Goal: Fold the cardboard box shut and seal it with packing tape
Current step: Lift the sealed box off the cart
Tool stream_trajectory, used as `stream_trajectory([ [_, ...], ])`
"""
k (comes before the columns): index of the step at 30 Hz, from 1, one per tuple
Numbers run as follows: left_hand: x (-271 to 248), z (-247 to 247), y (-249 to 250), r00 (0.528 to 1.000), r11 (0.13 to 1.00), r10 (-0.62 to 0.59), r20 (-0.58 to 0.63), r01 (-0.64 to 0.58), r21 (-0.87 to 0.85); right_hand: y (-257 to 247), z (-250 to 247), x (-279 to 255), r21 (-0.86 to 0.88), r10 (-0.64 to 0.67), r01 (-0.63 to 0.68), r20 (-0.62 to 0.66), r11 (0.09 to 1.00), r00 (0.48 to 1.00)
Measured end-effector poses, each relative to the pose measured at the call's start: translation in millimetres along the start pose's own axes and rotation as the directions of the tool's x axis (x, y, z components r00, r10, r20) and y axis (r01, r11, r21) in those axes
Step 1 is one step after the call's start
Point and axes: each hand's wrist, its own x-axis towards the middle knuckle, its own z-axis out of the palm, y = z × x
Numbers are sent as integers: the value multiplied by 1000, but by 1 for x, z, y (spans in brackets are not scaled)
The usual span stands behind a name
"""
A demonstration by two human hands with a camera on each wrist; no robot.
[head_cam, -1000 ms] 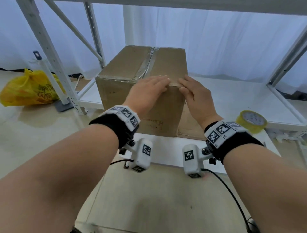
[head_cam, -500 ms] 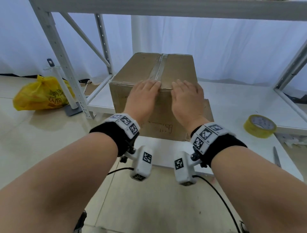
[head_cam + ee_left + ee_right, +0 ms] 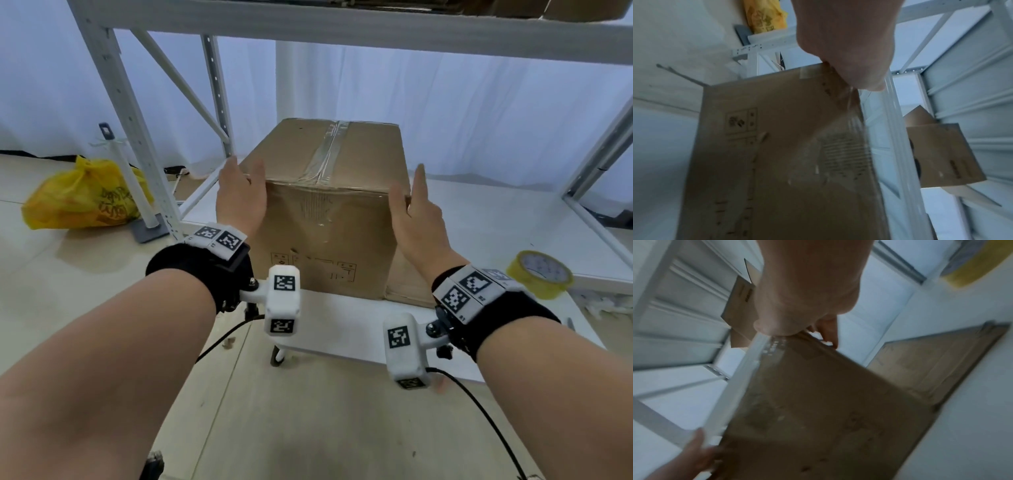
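Observation:
The brown cardboard box [image 3: 329,219] stands closed on the low white shelf [image 3: 479,219], with a strip of clear tape [image 3: 325,154] along its top seam and down the front face. My left hand [image 3: 241,192] is at the box's upper left front corner, fingers straight. My right hand [image 3: 416,205] is at the upper right front corner, fingers straight too. Whether the palms touch the sides I cannot tell. The wrist views show the box front [image 3: 781,154] [image 3: 818,402] below each hand. A yellow roll of packing tape [image 3: 539,274] lies on the shelf to the right.
A flat piece of cardboard [image 3: 407,284] leans behind the box at its right. White rack uprights [image 3: 126,116] stand at the left, a crossbeam [image 3: 342,31] passes overhead. A yellow plastic bag [image 3: 85,198] lies on the floor at the left. Another box [image 3: 945,154] sits on the upper shelf.
Both hands have left the top front edge by the taped seam and moved apart to the box's two front corners. My head has dropped lower and back.

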Motion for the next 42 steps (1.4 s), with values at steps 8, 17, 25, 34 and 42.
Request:
stream_trajectory([
  [8,7,3,-3,946,933,-303,118,320,-167,-17,4,1,393,458,-513,231,763,858],
  [17,-16,-29,22,1000,960,-19,10,21,-278,-12,-26,-3,588,347,-395,198,706,917],
  [25,-52,-45,28,908,909,408,95,-394,-137,7,-72,-33,503,186,-233,143,832,972],
  [34,-54,-29,13,945,985,-60,321,5,172,25,-50,-43,302,421,-469,212,830,882],
  [42,-56,-35,75,997,978,51,59,-38,-203,-27,-72,-30,538,338,-178,-214,824,917],
])
